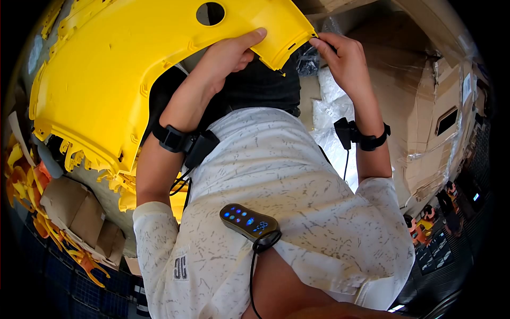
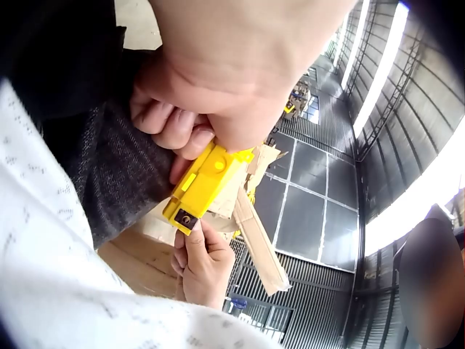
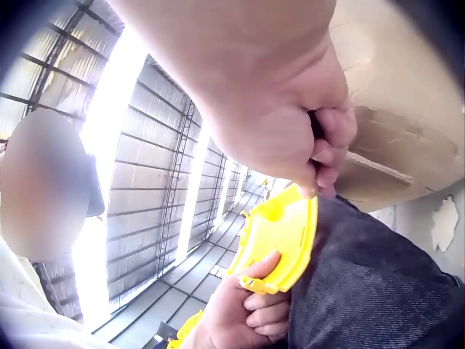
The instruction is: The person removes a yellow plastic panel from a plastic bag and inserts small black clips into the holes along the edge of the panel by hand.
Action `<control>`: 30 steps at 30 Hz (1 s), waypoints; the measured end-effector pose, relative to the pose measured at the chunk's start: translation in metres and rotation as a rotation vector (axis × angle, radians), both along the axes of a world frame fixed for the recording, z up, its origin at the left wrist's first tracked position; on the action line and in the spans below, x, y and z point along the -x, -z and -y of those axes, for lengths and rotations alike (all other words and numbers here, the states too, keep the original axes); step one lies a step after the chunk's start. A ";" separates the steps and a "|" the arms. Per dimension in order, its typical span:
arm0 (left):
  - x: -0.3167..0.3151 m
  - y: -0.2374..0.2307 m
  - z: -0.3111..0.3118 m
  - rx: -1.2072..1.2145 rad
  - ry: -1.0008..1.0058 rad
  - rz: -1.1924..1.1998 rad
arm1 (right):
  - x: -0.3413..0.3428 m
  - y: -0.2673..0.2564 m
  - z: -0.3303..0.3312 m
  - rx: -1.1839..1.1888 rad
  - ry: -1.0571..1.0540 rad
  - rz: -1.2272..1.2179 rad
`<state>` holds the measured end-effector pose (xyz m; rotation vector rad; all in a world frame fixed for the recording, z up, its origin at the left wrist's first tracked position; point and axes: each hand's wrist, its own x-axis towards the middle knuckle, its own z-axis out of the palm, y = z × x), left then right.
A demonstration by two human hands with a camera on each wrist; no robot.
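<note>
The large, curved yellow panel (image 1: 106, 95) lay before me and to my left, its narrow end above my trousers (image 1: 265, 87) and between my two hands. A round hole (image 1: 210, 14) pierced it near the upper edge, and slots ran along the narrow end.

My left hand (image 1: 228, 56) gripped the panel close to that end: the thumb lay straight across the outer face, while the other fingers were curled underneath. My right hand (image 1: 342, 58) pinched the end's far corner between thumb and forefinger, the remaining fingers folded toward the palm. As seen from the left wrist, the right thumb touched a small dark piece (image 2: 186, 219) set in the end of the panel; it was probably a clip or insert, although the thumb partly covered it.

A black strap (image 1: 172, 139) encircled my left forearm, and a matching band (image 1: 372, 142) my right. On the chest of my patterned white shirt (image 1: 265, 165) rested a dark remote (image 1: 249, 219) with lit blue symbols, joined to a cord (image 1: 252, 282). Further yellow parts (image 1: 79, 157) lay beneath the panel's lower edge. An open brown carton (image 1: 79, 210) stood at left beside orange pieces (image 1: 87, 263); at right, clear plastic wrap (image 1: 332, 114) lay next to a large cardboard box (image 1: 419, 127).
</note>
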<state>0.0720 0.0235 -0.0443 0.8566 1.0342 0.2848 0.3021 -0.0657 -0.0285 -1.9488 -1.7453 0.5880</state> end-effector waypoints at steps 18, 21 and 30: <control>0.000 0.000 0.000 -0.043 0.002 0.003 | 0.025 0.054 0.017 -0.331 0.338 -0.426; -0.001 0.004 -0.001 -0.061 0.026 -0.013 | 0.015 0.047 0.012 -0.319 0.278 -0.340; 0.004 0.005 -0.002 -0.006 0.016 0.026 | 0.049 0.074 0.011 -0.330 0.510 -0.859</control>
